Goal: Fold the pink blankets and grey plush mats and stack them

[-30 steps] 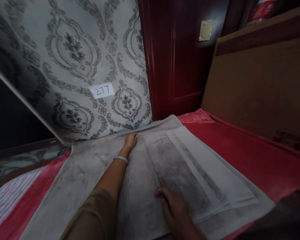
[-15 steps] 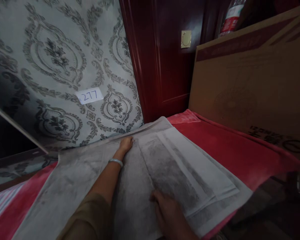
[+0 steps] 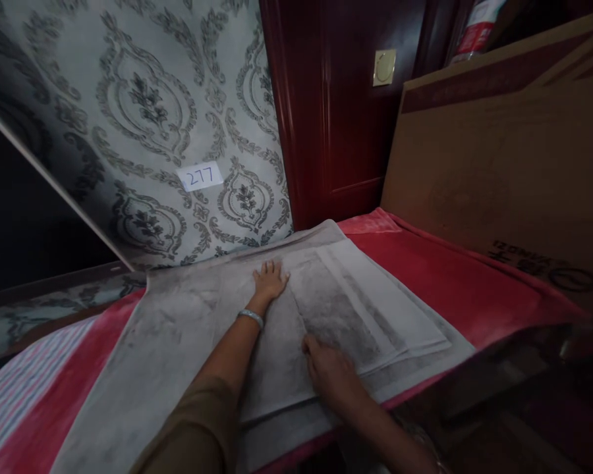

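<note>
I see the left hand [image 3: 270,280] flat, fingers spread, palm down on the grey cloth [image 3: 168,349] toward its far edge, holding nothing. Right hand [image 3: 332,375] nearer, fingers loosely curled, pressing the cloth near its folded layers [image 3: 375,303]; no grasp seen. Cloth lies spread on the red cover [image 3: 454,283], mid scene. Bracelet [image 3: 250,316] on left wrist. Patterned wall [image 3: 143,112] far left with label 277 [image 3: 199,176]; cardboard box [image 3: 514,158] right; dark door [image 3: 346,112] far.
</note>
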The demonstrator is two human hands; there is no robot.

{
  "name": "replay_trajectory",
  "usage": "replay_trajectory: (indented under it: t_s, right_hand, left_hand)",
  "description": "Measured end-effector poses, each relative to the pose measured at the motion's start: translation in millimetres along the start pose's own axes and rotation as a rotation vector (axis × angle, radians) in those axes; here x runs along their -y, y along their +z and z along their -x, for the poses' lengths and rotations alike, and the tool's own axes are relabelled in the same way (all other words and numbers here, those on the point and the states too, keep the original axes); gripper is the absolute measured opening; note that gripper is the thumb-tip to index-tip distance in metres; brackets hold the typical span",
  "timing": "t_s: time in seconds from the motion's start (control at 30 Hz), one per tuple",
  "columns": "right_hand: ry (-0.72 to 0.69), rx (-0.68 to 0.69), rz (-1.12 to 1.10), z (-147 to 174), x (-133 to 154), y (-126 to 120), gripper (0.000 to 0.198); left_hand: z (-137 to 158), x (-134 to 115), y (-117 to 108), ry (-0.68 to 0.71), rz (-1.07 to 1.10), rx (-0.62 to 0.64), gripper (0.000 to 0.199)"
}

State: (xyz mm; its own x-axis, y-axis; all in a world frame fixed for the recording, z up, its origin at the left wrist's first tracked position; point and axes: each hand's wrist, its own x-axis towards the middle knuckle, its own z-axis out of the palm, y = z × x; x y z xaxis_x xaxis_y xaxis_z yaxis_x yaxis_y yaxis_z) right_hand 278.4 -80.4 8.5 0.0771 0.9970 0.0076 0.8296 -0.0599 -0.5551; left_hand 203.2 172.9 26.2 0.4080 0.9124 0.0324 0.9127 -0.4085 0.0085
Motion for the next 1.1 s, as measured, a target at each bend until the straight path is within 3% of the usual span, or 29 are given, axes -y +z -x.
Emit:
replay_trajectory:
  t_s: [0.17, 0.3, 0.4, 0.53, 0.67, 0.87, 1.0, 1.1]
  right_hand:
    - [-0.063, -0.089, -0.132, 4.4, -31.9, -18.7, 0.038]
    - [-0.014, -0.435, -0.077, 9.4, -103.4, -58.4, 0.038]
    - [0.143, -0.602, 0.005, 13.6, -160.4, -84.2, 0.041]
    - [0.388, -0.521, -0.066, 13.9, -202.5, -98.5, 0.045]
    - [0.444, -0.475, -0.145, 6.5, -213.1, -105.9, 0.033]
    - [0.460, -0.441, -0.394, -1.0, -218.9, -122.8, 0.007]
    - [0.412, -0.428, -0.676, 6.8, -215.6, -122.5, 0.019]
    - [0.348, -0.451, -0.888, 13.0, -202.1, -109.3, 0.026]
  left_hand:
    - [-1.3, 0.6, -14.1, 0.027, 0.022, 0.111, 0.066]
    - [20.1, -0.6, -29.5, 0.079, 0.040, 0.144, 0.064]
    - [59.3, -7.4, -25.3, 0.115, 0.040, 0.135, 0.065]
    - [117.0, -25.5, -8.9, 0.143, -0.008, 0.110, 0.070]
    - [148.9, -42.3, 3.3, 0.135, -0.052, 0.006, 0.074]
    - [156.8, -43.0, 5.1, 0.180, -0.042, -0.064, 0.069]
    - [161.3, -41.5, 5.1, 0.191, -0.019, -0.077, 0.068]
    - [164.2, -41.9, 6.6, 0.205, -0.004, -0.086, 0.067]
